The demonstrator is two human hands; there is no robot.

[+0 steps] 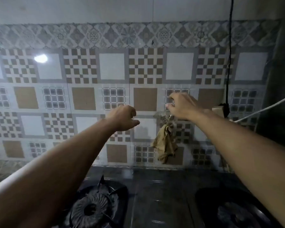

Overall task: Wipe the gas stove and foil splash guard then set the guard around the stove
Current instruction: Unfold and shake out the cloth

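Note:
The dark gas stove (155,195) fills the bottom of the view, with its left burner (90,209) and right burner (234,213). A crumpled tan cloth (164,145) hangs on a clear wall hook (163,116) above the stove's back edge. My right hand (182,106) is raised to the tiled wall just above and right of the hook, thumb and forefinger apart, holding nothing. My left hand (123,119) hovers left of the hook with its fingers curled in and the thumb out, empty. No foil splash guard is visible.
The patterned tiled wall (84,99) stands close behind the stove. A black cable (229,55) hangs down at the right to a small box (220,109), and a white cord (270,106) runs across there. A pale strip (21,173) lies along my left forearm.

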